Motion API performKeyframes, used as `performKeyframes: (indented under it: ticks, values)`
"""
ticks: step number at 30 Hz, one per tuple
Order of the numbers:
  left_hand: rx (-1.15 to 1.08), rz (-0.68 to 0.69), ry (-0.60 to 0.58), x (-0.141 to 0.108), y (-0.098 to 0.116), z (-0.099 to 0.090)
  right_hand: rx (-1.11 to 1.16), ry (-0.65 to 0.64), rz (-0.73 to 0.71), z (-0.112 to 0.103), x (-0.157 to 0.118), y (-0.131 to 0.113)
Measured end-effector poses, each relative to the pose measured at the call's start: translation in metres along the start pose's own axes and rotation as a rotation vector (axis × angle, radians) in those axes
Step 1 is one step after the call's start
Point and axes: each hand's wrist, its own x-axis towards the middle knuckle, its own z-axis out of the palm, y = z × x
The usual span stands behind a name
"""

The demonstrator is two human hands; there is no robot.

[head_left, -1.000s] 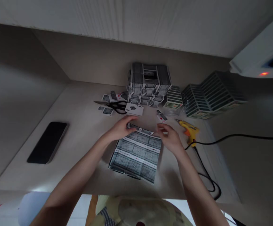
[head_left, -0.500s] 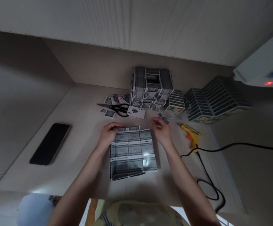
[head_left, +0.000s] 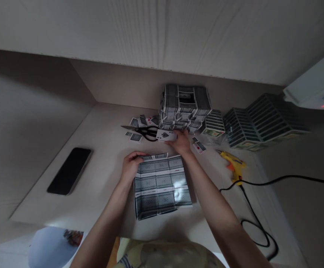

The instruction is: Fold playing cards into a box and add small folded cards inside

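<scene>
An open-sided panel of joined playing cards, grey patterned backs showing, lies before me on the desk. At its far left corner my left hand is closed on the edge, thumb on the upper side. My right hand reaches past the panel to a card with an ace of spades face, its fingers closed round the right end. Whether that is one card or a small stack I cannot tell. Scissors with black handles lie just left of that card.
Behind stands a box built of cards. Unopened-looking card packs are stacked at right. A yellow glue gun trails a black cord. Cut card pieces lie near the scissors; a phone lies left.
My right hand has moved from beside the panel's far right corner, forward and left, onto the ace of spades card. My left hand stays on the panel; the view has shifted slightly.
</scene>
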Motion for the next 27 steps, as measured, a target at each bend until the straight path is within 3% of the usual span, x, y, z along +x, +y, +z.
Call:
performKeyframes:
  ticks: [7, 23, 27]
  values:
    - [0.001, 0.001, 0.018, -0.002, 0.002, 0.002, -0.005, 0.008, 0.034, -0.008, -0.003, 0.0]
    - [0.069, 0.037, 0.028, -0.001, 0.001, 0.001, -0.055, -0.116, -0.034, -0.013, -0.006, 0.0]
    - [0.071, 0.042, 0.022, 0.0, 0.0, 0.0, -0.013, -0.081, -0.023, -0.015, -0.006, 0.001]
